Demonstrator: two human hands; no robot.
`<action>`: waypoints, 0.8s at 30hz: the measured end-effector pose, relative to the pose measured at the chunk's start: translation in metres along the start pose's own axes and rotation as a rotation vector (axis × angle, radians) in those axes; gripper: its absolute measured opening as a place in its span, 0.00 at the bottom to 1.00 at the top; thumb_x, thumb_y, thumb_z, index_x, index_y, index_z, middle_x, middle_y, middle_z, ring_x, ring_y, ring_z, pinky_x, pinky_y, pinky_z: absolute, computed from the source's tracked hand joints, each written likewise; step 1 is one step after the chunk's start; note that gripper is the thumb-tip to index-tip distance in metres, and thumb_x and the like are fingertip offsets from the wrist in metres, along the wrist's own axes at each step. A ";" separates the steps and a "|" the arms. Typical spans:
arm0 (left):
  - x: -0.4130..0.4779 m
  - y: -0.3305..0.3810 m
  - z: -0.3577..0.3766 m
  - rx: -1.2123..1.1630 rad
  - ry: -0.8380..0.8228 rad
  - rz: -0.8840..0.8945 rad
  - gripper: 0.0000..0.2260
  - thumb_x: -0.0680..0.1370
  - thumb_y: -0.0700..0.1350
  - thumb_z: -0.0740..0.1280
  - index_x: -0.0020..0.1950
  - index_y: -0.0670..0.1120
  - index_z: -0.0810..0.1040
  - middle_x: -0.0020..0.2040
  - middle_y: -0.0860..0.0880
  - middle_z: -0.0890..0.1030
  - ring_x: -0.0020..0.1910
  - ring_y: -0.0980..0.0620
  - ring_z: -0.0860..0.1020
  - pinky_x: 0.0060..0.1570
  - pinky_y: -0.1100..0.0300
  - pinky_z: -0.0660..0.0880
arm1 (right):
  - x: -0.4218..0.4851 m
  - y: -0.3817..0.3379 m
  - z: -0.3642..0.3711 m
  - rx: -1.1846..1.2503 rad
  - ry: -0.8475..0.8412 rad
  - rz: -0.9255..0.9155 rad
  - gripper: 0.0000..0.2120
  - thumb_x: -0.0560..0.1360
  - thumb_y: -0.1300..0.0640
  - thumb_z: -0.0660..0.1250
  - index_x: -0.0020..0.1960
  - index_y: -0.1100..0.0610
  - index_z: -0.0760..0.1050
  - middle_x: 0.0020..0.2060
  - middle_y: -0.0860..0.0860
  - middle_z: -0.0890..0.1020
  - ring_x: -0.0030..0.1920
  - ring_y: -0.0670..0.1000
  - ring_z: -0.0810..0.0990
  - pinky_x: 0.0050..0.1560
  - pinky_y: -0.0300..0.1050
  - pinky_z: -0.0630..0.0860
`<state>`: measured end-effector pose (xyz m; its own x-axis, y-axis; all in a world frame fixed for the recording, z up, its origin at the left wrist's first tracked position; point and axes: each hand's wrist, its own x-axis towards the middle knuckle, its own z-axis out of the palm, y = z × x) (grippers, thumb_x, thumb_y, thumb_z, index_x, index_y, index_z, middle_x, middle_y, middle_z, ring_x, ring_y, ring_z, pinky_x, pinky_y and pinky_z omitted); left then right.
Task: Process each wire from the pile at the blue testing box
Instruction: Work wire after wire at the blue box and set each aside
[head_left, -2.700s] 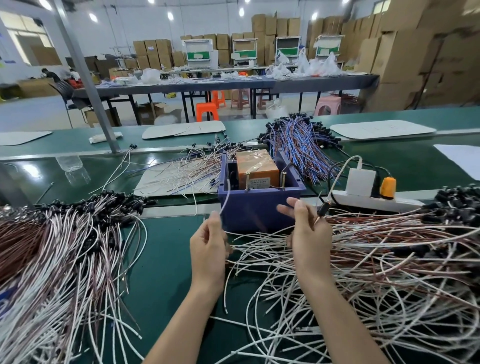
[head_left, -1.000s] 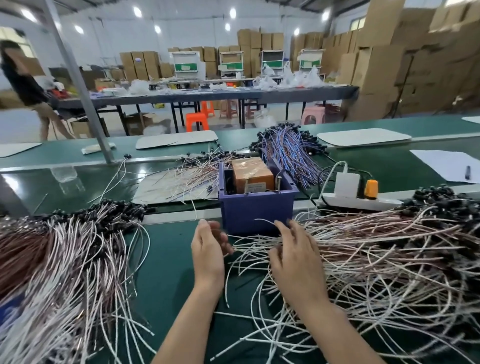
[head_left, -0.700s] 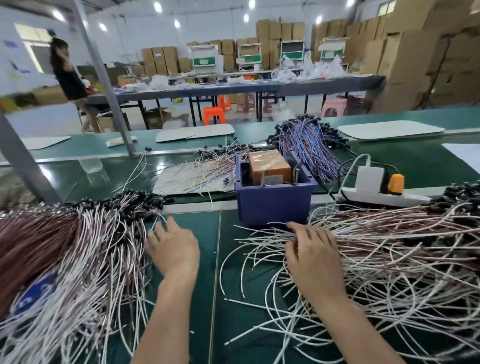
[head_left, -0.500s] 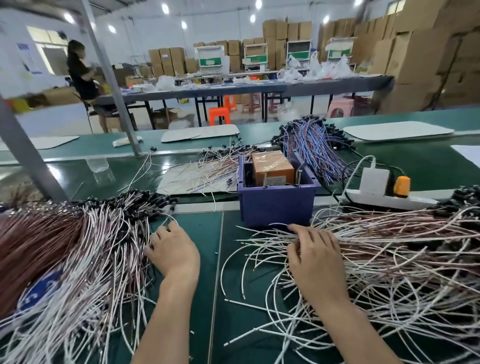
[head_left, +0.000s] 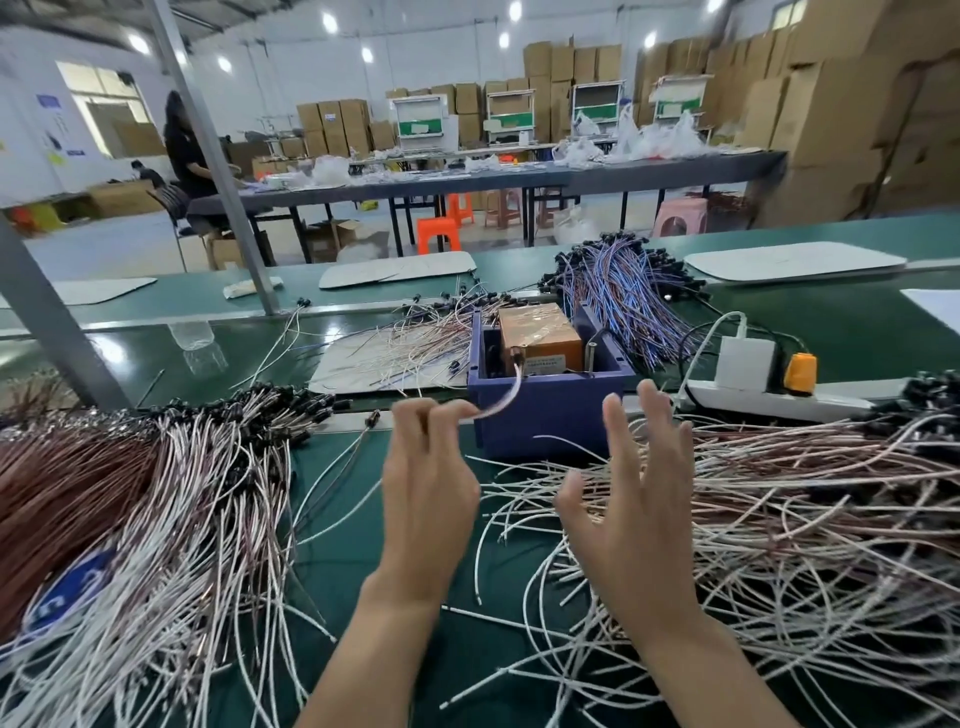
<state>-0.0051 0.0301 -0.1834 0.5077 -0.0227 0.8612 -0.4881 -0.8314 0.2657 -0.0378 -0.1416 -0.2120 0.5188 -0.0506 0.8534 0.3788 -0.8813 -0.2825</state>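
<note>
The blue testing box (head_left: 550, 410) stands at the middle of the green bench, with an orange block (head_left: 537, 338) inside it. My left hand (head_left: 428, 478) is raised in front of the box and pinches a pale wire (head_left: 501, 400) whose far end curves up to a metal post in the box. My right hand (head_left: 631, 499) hovers to the right of it with fingers spread, holding nothing, above the big loose pile of wires (head_left: 779, 519). A second bundle of wires (head_left: 130, 509) with black ends lies at the left.
A white power strip (head_left: 769, 400) with a white adapter and an orange plug sits right of the box. Blue-and-red wires (head_left: 628, 301) lie behind it. A grey post (head_left: 47, 312) rises at the left. A person stands by the far tables.
My left hand left the left-hand bundle, rose and now pinches a wire at the box. My right hand lifted off the right pile and spread its fingers.
</note>
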 end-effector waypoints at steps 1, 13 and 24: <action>-0.002 0.007 0.000 -0.018 -0.017 0.063 0.22 0.69 0.26 0.59 0.58 0.45 0.70 0.53 0.48 0.64 0.40 0.52 0.68 0.34 0.61 0.65 | 0.001 -0.004 -0.002 -0.041 0.031 -0.100 0.33 0.82 0.48 0.57 0.82 0.55 0.47 0.80 0.59 0.53 0.82 0.55 0.47 0.80 0.59 0.44; -0.013 0.027 0.009 -0.072 0.088 0.054 0.06 0.84 0.46 0.59 0.58 0.49 0.74 0.51 0.51 0.78 0.50 0.52 0.73 0.55 0.56 0.68 | -0.007 -0.002 -0.015 0.344 -0.098 0.277 0.14 0.85 0.43 0.50 0.63 0.41 0.71 0.26 0.40 0.73 0.28 0.43 0.75 0.28 0.31 0.66; 0.009 0.009 0.005 -1.579 -0.322 -1.374 0.19 0.83 0.54 0.59 0.64 0.42 0.76 0.59 0.41 0.84 0.53 0.46 0.85 0.44 0.53 0.84 | -0.005 -0.005 -0.012 0.334 -0.319 0.296 0.14 0.84 0.49 0.56 0.60 0.46 0.80 0.29 0.32 0.75 0.34 0.36 0.78 0.32 0.25 0.67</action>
<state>-0.0016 0.0196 -0.1748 0.9656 -0.1706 -0.1964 0.2600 0.6567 0.7079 -0.0517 -0.1424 -0.2094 0.8268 -0.0829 0.5563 0.3774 -0.6516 -0.6580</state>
